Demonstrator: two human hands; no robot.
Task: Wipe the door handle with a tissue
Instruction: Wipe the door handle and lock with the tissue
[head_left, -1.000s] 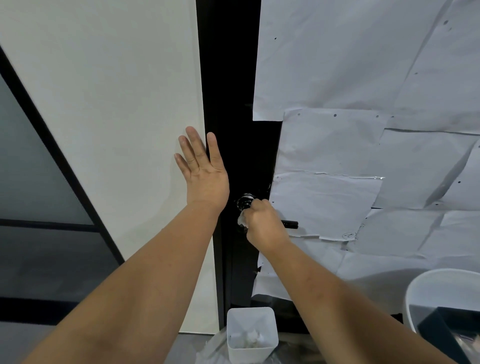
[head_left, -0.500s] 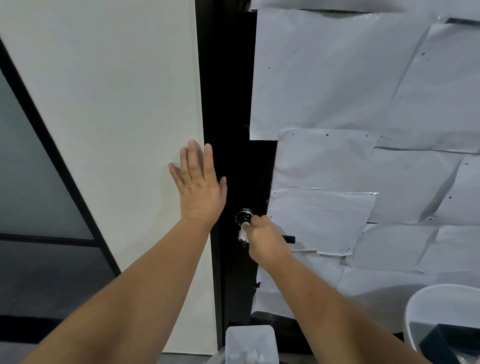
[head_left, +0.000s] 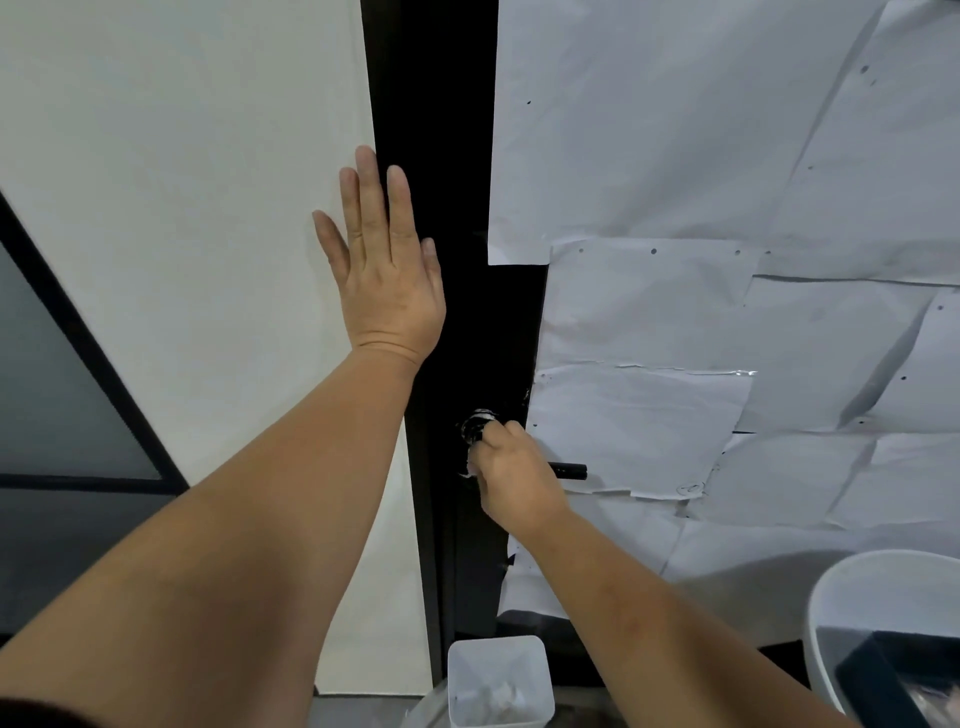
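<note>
A black lever door handle (head_left: 570, 471) sticks out to the right from a black door (head_left: 441, 130); its round shiny base (head_left: 475, 423) shows just above my fist. My right hand (head_left: 514, 478) is closed around the handle with a white tissue (head_left: 471, 462) bunched in it, and only a small edge of tissue peeks out on the left. My left hand (head_left: 384, 265) lies flat with fingers together, pressed on the door edge and the white wall, above and left of the handle.
White paper sheets (head_left: 727, 260) cover the door panel to the right. A small white bin (head_left: 498, 680) with crumpled tissues stands on the floor below the handle. A larger white container (head_left: 852, 597) sits at lower right. A dark-framed glass panel (head_left: 52, 389) is at left.
My left hand has slid up the door edge and wall. My right hand stays on the handle with the tissue, shifting slightly. The view has tilted a little.
</note>
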